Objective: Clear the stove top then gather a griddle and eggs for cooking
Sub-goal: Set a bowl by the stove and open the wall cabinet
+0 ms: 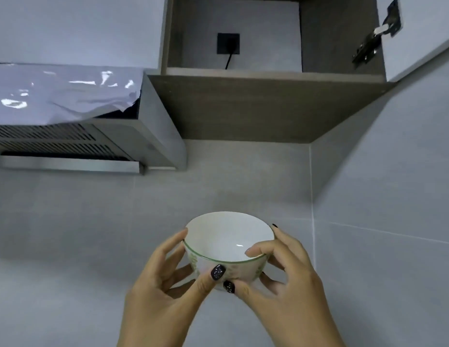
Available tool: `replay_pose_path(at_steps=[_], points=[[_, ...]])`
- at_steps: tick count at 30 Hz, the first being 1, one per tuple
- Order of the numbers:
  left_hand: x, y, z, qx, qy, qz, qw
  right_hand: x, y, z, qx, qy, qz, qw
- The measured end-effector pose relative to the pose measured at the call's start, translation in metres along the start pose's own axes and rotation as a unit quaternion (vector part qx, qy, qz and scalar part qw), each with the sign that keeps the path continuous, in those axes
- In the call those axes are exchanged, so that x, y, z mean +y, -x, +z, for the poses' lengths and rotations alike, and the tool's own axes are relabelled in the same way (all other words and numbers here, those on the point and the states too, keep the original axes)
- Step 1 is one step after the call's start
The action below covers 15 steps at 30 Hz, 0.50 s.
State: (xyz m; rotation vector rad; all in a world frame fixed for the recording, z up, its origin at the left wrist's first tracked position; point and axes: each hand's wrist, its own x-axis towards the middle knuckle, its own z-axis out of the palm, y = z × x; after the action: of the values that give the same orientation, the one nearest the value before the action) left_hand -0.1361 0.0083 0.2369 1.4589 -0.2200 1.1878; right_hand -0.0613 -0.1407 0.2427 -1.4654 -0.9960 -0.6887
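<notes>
Before the grey tiled wall (pixel 93 221) we hold a small white bowl (pixel 228 236) up in both hands, well below the open wall cabinet (pixel 268 106). Our left hand (pixel 163 291) cups the bowl's left side, fingers curled around its wall and the thumb pressed against the near face. Our right hand (pixel 286 279) grips the right side, its thumb hooked over the green-edged rim and the fingers wrapped behind. The bowl is upright, tilted slightly toward us, and its inside looks bare. It carries a faint green pattern on the outside. Inside the cabinet we see a black socket (pixel 228 43) with a cord running down from it, and the door hinge (pixel 376 36) at upper right. At left hangs the range hood (pixel 68 139), its top draped in shiny film (pixel 63 91).
</notes>
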Motion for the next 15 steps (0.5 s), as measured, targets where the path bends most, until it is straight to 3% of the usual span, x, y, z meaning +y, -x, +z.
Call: replay_pose_path(at_steps=[4, 15], points=[[-0.052, 0.013, -0.004, 0.027, 0.001, -0.047, 0.999, 0.042, 0.017, 0.011, -0.038, -0.021, 0.047, 0.998], [-0.211, 0.069, -0.014, 0.014, -0.032, -0.207, 0.978, 0.192, 0.092, 0.046, -0.094, -0.030, 0.210, 0.973]])
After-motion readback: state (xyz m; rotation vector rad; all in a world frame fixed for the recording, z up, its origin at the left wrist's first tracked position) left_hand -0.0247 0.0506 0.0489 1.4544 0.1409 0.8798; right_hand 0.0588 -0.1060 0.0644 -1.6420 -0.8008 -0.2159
